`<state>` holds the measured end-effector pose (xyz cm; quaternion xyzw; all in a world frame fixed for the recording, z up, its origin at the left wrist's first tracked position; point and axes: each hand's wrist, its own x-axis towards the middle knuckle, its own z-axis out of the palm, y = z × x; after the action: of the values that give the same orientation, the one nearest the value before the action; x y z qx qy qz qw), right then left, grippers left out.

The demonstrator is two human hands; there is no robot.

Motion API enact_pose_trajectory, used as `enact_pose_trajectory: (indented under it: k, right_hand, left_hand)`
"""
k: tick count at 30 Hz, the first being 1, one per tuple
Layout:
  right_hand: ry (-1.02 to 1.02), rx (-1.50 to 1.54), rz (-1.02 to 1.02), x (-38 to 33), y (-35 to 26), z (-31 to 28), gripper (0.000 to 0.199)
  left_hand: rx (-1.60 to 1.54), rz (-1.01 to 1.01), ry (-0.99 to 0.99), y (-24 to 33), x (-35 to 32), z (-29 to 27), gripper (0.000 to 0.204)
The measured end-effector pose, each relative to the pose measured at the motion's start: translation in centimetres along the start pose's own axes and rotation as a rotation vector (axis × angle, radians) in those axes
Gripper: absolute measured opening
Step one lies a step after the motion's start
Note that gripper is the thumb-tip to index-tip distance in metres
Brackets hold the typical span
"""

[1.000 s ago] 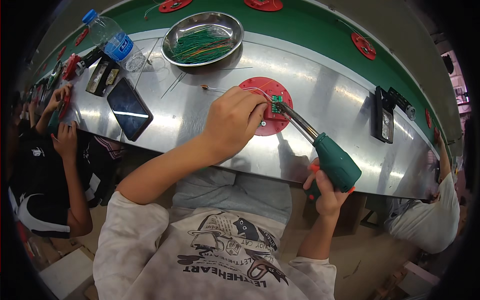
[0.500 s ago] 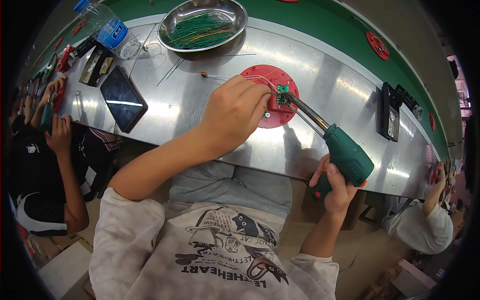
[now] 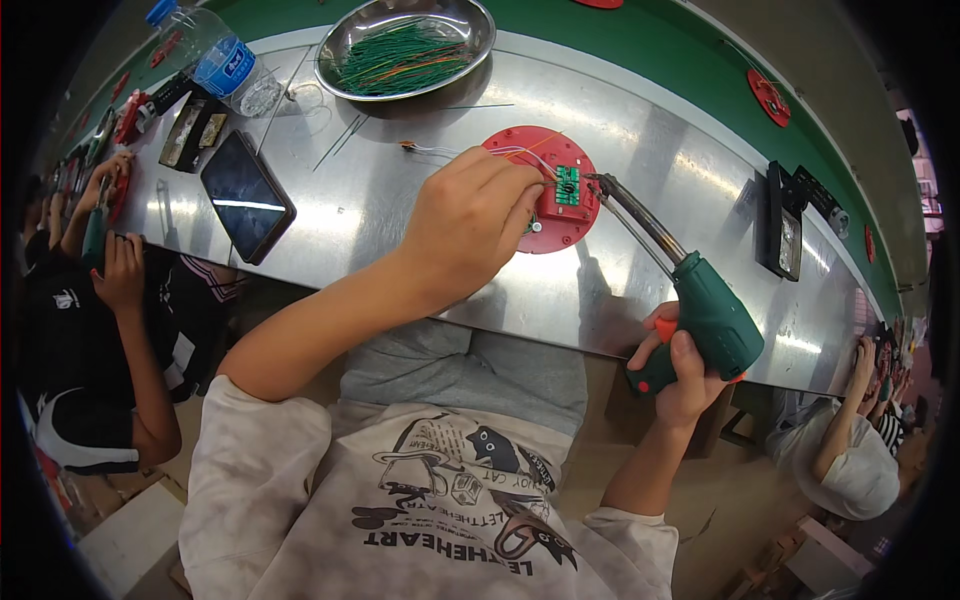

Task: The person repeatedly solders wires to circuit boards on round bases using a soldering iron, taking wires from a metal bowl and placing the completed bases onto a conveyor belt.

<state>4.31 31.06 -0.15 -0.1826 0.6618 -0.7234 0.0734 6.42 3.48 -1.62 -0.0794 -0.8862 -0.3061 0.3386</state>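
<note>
My right hand grips a green soldering gun with an orange trigger, the index finger by the trigger. The gun's metal tip is just right of a small green circuit board, apart from it. The board rests on a red block on a round red plate. My left hand is closed in a pinch at the board's left edge; what the fingertips hold is too small to make out. White and orange wires run behind this hand towards a small orange-tipped part.
A steel bowl of green and orange wires stands at the back, with loose wires beside it. Left are a phone, a plastic bottle and a dark holder. Another dark holder lies right. Other people work on both sides.
My right hand has drawn the soldering gun to the right, so its tip has left the circuit board and the board shows more fully. My left hand stays nearly in place.
</note>
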Motion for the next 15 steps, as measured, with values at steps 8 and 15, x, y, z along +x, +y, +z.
enact_pose_trajectory:
  k: [8,15]
  right_hand:
    - [0.008,0.011,0.008,0.07,0.06,0.11,0.049]
    - [-0.078,-0.058,0.011,-0.47,0.06,0.25,0.046]
  left_hand:
    - [-0.018,0.011,0.030,0.31,0.05,-0.01,0.009]
    - [0.061,0.032,0.050,0.55,-0.16,0.22,0.008]
